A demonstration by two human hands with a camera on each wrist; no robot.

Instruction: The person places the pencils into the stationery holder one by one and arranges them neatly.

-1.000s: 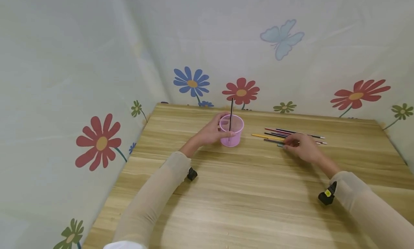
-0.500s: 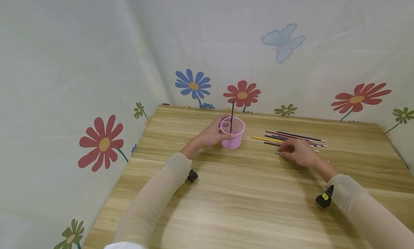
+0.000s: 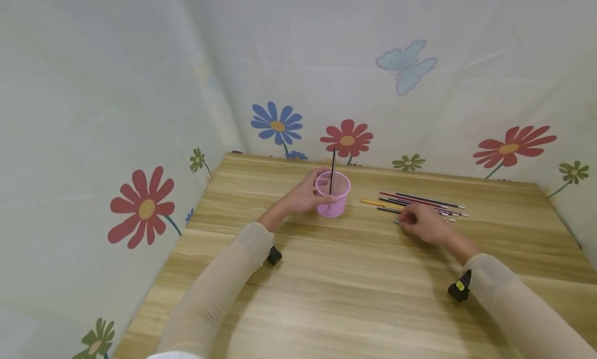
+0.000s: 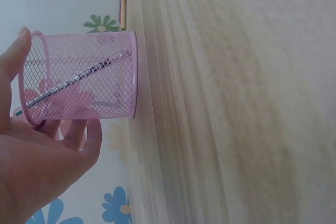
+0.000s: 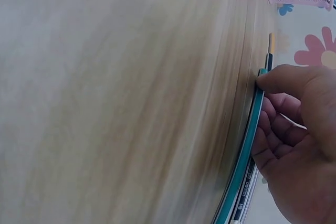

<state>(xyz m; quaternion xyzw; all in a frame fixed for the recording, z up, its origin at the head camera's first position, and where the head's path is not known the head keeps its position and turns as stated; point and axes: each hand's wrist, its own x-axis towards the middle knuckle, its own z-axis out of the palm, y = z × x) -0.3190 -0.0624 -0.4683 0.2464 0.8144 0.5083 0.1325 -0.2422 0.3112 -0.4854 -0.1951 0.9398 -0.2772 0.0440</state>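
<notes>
In the head view my left hand [image 3: 302, 194] grips a pink mesh pencil cup [image 3: 337, 206], thumb in front and fingers behind. The cup stands upright on the table with one dark pencil [image 3: 332, 167] leaning inside it. Off to the cup's right, my right hand [image 3: 426, 225] is low over a loose pile of pencils [image 3: 422, 197]. From the right wrist camera, its thumb and fingers pinch a green pencil [image 5: 247, 145] near one end, low along the tabletop. In the head view only that pencil's tip shows beyond the fingers.
The wooden table [image 3: 298, 297] ends at a pale curtain [image 3: 298, 58] printed with flowers, behind and to the left. A yellow pencil [image 3: 370, 201] sticks out of the pile toward the cup. Each sleeve carries a small black camera [image 3: 459, 291] at the wrist.
My right hand has moved slightly nearer to me and left, and the pinched pencil's tip has come away from the pile's front edge. My left hand keeps its grip on the cup.
</notes>
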